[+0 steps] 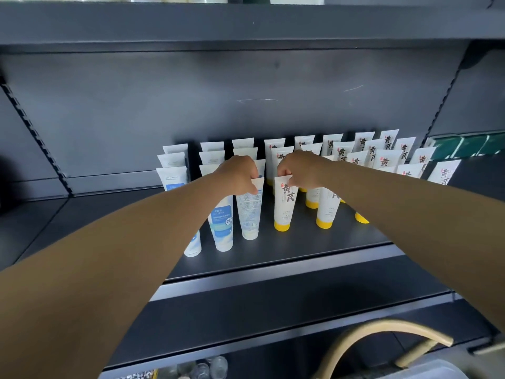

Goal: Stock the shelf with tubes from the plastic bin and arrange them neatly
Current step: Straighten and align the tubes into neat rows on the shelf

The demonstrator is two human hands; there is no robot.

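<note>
Pinching the crimped tops, the left hand point(240, 175) on the blue-label tube point(250, 209) and the right hand point(297, 170) on the yellow-capped tube point(284, 203), should square both upright on the shelf point(300, 242).

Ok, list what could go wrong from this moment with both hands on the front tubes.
1. The left hand pinches the top of a white-capped tube standing on its narrow cap; a nudge could tip it into its neighbours.
2. The right hand holds a yellow-capped tube close before packed rows; a knock might topple several.
3. The white-capped tube shows its back print, so the facing may end up uneven.
</note>
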